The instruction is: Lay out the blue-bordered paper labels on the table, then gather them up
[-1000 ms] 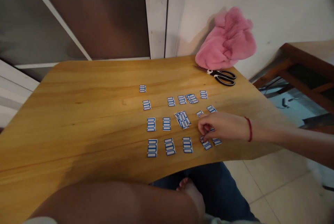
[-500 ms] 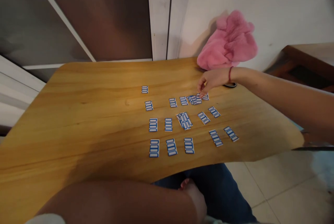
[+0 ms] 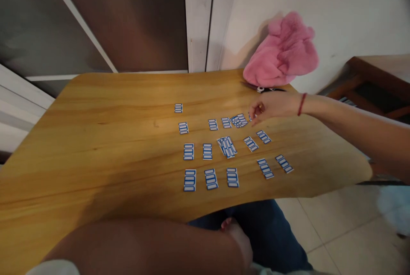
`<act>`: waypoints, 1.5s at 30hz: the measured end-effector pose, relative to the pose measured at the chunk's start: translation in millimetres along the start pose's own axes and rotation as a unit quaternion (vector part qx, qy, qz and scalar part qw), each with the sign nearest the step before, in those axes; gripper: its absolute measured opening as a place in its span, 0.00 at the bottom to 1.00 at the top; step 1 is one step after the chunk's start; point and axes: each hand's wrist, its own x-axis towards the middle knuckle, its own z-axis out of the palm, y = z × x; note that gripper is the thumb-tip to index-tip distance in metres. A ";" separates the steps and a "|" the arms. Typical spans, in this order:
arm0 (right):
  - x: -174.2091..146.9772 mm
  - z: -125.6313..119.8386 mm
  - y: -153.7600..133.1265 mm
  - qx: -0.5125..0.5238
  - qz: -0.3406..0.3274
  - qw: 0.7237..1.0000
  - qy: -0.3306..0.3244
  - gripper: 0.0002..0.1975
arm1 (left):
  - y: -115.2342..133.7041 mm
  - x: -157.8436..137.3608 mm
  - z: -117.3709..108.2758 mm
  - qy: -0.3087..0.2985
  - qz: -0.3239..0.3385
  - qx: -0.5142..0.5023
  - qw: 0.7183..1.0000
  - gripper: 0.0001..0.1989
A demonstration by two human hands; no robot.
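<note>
My right hand [image 3: 264, 108], with a red cord on the wrist, is over the right end of the back row. Its fingers are bent, and a gap shows between them. A small blue-and-white label strip [image 3: 250, 116] lies partly hidden under the fingertips. Just left of it is a loose pile of label strips [image 3: 239, 121]. A second pile [image 3: 226, 147] sits nearer the front, with single strips [image 3: 207, 151] laid in rows around it. Low in view, my left hand [image 3: 238, 238] rests by my lap below the table edge; its fingers are mostly hidden.
Scissors [image 3: 261, 89] with black handles lie behind my right hand. A pink plush cloth item [image 3: 283, 55] is at the table's back edge against the wall. The wooden table [image 3: 128, 112] has a rounded right corner. Brown wooden furniture [image 3: 365, 74] stands to the right.
My right hand has moved slightly right, off the back pile and onto the strip beside it. The scissors now show more fully. My left hand stays where it was.
</note>
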 end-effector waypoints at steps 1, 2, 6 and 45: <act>-11.0 7.7 -4.1 0.014 -0.012 0.999 -0.037 0.17 | -0.2 0.4 1.3 -0.010 -0.003 0.006 1.000 0.04; -22.1 17.0 -9.5 0.024 -0.016 0.997 -0.070 0.17 | -0.4 0.7 2.6 -0.025 -0.006 0.014 1.000 0.04; -58.4 54.8 -30.2 -0.012 -0.009 1.000 -0.026 0.14 | 0.0 1.2 5.6 -0.021 -0.012 0.019 1.000 0.04; -74.4 71.9 22.8 0.101 0.011 0.993 -0.061 0.15 | 3.4 -8.3 -13.5 -0.074 -0.031 0.042 0.996 0.04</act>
